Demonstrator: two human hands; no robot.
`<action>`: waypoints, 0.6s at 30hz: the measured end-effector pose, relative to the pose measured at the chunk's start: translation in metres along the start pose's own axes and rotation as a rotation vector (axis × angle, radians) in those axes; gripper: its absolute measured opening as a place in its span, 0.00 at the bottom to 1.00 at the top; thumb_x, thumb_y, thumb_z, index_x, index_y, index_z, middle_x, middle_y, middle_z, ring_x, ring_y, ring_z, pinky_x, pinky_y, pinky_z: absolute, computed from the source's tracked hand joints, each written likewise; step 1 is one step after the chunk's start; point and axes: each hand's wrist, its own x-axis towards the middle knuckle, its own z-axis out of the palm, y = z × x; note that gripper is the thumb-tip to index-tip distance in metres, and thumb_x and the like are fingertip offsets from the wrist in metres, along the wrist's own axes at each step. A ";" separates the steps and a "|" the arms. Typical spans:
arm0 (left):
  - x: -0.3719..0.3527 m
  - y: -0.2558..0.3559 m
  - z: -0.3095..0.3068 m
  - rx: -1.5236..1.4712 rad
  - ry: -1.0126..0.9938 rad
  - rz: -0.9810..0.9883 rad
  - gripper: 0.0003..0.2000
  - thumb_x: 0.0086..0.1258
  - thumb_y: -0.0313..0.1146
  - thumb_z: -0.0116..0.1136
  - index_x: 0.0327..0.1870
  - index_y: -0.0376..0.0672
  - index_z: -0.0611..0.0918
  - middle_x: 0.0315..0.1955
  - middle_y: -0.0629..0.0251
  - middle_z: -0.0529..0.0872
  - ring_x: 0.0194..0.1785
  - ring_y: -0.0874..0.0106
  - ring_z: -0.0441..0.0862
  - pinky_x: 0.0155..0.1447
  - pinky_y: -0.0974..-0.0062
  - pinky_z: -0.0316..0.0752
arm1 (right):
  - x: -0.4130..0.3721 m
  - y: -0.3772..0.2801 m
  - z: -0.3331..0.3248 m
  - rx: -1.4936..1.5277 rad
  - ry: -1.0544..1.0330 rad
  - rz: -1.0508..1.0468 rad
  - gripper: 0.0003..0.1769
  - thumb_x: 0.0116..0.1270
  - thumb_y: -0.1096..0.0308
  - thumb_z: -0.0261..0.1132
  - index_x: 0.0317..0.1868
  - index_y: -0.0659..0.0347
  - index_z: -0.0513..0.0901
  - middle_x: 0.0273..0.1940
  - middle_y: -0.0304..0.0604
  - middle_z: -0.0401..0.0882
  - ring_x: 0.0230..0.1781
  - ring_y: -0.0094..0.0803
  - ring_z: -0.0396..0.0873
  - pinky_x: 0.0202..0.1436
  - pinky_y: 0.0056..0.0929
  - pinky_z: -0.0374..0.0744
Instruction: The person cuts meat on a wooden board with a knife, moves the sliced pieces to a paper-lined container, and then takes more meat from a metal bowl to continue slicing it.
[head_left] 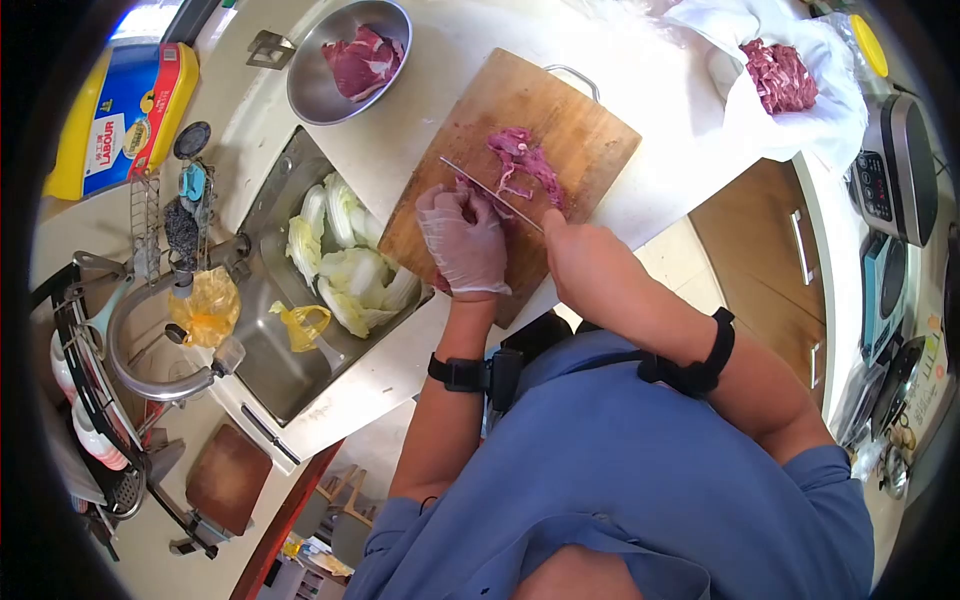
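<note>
A wooden cutting board lies tilted on the white counter. My right hand, bare, grips a knife whose thin blade points up and left across the board. My left hand wears a clear glove; its curled fingers press on a piece of raw meat right beside the blade. My left hand covers most of that piece. Beyond the blade lies a small heap of sliced red meat. The knife's handle is hidden inside my right hand.
A steel bowl with a meat chunk stands at the upper left. A white plastic bag at the upper right holds cut meat. Napa cabbage fills part of the sink; a curved faucet is beside it.
</note>
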 end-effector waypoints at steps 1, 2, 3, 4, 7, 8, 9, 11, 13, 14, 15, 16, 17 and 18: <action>0.000 -0.001 0.001 0.000 -0.002 -0.002 0.05 0.65 0.21 0.60 0.39 0.34 0.78 0.45 0.48 0.78 0.50 0.50 0.76 0.55 0.57 0.72 | -0.005 0.001 -0.001 0.000 -0.002 0.002 0.10 0.62 0.80 0.58 0.43 0.72 0.70 0.29 0.67 0.82 0.35 0.64 0.84 0.40 0.55 0.82; 0.000 -0.002 0.002 0.010 0.017 0.019 0.05 0.65 0.21 0.61 0.39 0.34 0.78 0.44 0.48 0.78 0.49 0.50 0.76 0.54 0.57 0.72 | -0.010 0.001 -0.003 -0.024 -0.043 0.032 0.10 0.62 0.80 0.58 0.43 0.72 0.70 0.30 0.67 0.82 0.35 0.64 0.84 0.40 0.56 0.82; 0.002 0.000 0.001 0.020 0.034 0.040 0.05 0.64 0.21 0.61 0.38 0.34 0.78 0.43 0.48 0.77 0.48 0.51 0.76 0.54 0.57 0.71 | -0.013 0.002 -0.005 -0.048 -0.084 0.063 0.10 0.61 0.80 0.58 0.43 0.72 0.70 0.30 0.67 0.82 0.35 0.64 0.84 0.40 0.56 0.82; 0.004 0.002 0.000 0.019 0.031 0.037 0.05 0.64 0.21 0.61 0.38 0.34 0.78 0.43 0.48 0.77 0.48 0.51 0.76 0.54 0.57 0.71 | -0.014 0.003 -0.005 -0.048 -0.087 0.066 0.10 0.61 0.80 0.58 0.43 0.72 0.70 0.30 0.67 0.82 0.35 0.64 0.84 0.40 0.56 0.82; 0.003 0.007 -0.002 0.049 -0.047 -0.086 0.05 0.64 0.22 0.60 0.38 0.34 0.78 0.39 0.49 0.77 0.46 0.51 0.75 0.52 0.57 0.71 | -0.012 0.006 0.000 -0.037 -0.097 0.060 0.10 0.61 0.80 0.57 0.43 0.73 0.70 0.30 0.67 0.82 0.35 0.64 0.84 0.39 0.56 0.82; 0.003 0.006 -0.003 0.061 -0.068 -0.077 0.04 0.64 0.22 0.60 0.38 0.35 0.79 0.38 0.49 0.76 0.45 0.52 0.75 0.51 0.56 0.70 | -0.001 0.005 0.004 -0.002 -0.053 0.008 0.09 0.62 0.80 0.57 0.42 0.73 0.70 0.30 0.67 0.82 0.35 0.64 0.84 0.39 0.56 0.82; 0.005 0.005 -0.004 0.075 -0.083 -0.066 0.04 0.64 0.22 0.60 0.38 0.35 0.79 0.37 0.49 0.76 0.44 0.52 0.74 0.50 0.56 0.70 | 0.008 0.004 0.006 0.033 -0.007 -0.051 0.09 0.62 0.79 0.57 0.42 0.73 0.70 0.29 0.67 0.82 0.34 0.64 0.84 0.39 0.56 0.82; 0.009 0.004 -0.004 0.072 -0.054 -0.022 0.04 0.65 0.23 0.59 0.37 0.35 0.79 0.37 0.49 0.76 0.44 0.52 0.74 0.50 0.56 0.70 | 0.017 0.003 0.000 0.027 0.034 -0.024 0.08 0.63 0.79 0.57 0.42 0.73 0.70 0.29 0.67 0.82 0.34 0.64 0.84 0.38 0.56 0.82; 0.006 0.006 -0.003 0.063 -0.032 -0.001 0.03 0.65 0.23 0.59 0.37 0.35 0.79 0.37 0.49 0.76 0.44 0.52 0.74 0.50 0.56 0.70 | 0.018 0.003 -0.010 0.010 0.054 0.012 0.08 0.63 0.78 0.57 0.41 0.73 0.71 0.29 0.68 0.82 0.33 0.64 0.84 0.38 0.56 0.82; 0.006 0.006 -0.003 0.050 -0.018 0.004 0.03 0.64 0.23 0.59 0.37 0.35 0.79 0.37 0.49 0.76 0.44 0.52 0.74 0.51 0.56 0.70 | 0.017 0.002 -0.017 0.000 0.056 0.017 0.08 0.63 0.78 0.57 0.41 0.73 0.71 0.29 0.67 0.82 0.33 0.63 0.84 0.38 0.55 0.82; 0.005 0.006 -0.003 0.038 -0.006 0.014 0.04 0.64 0.23 0.59 0.37 0.35 0.78 0.37 0.49 0.76 0.44 0.52 0.74 0.51 0.56 0.70 | 0.015 0.002 -0.021 -0.007 0.062 0.025 0.08 0.63 0.78 0.57 0.42 0.73 0.71 0.29 0.67 0.82 0.33 0.63 0.84 0.37 0.55 0.82; 0.004 0.006 -0.003 0.038 -0.007 0.016 0.04 0.64 0.23 0.59 0.37 0.35 0.78 0.37 0.49 0.76 0.44 0.52 0.74 0.51 0.56 0.70 | 0.013 0.002 -0.020 -0.049 0.041 0.002 0.09 0.63 0.78 0.57 0.42 0.73 0.71 0.29 0.67 0.82 0.33 0.62 0.84 0.36 0.54 0.82; 0.004 0.006 -0.003 0.042 -0.006 0.005 0.04 0.65 0.24 0.61 0.36 0.35 0.78 0.37 0.50 0.76 0.43 0.51 0.74 0.49 0.56 0.70 | 0.011 0.001 -0.017 -0.050 0.045 -0.001 0.09 0.63 0.78 0.57 0.42 0.73 0.71 0.29 0.67 0.82 0.33 0.62 0.84 0.36 0.54 0.82; 0.005 0.007 -0.003 0.046 -0.004 -0.007 0.05 0.66 0.25 0.62 0.36 0.36 0.78 0.36 0.50 0.76 0.42 0.51 0.75 0.48 0.55 0.70 | 0.010 0.000 -0.013 -0.034 0.027 -0.019 0.09 0.63 0.78 0.58 0.42 0.72 0.71 0.29 0.66 0.82 0.33 0.62 0.84 0.36 0.54 0.82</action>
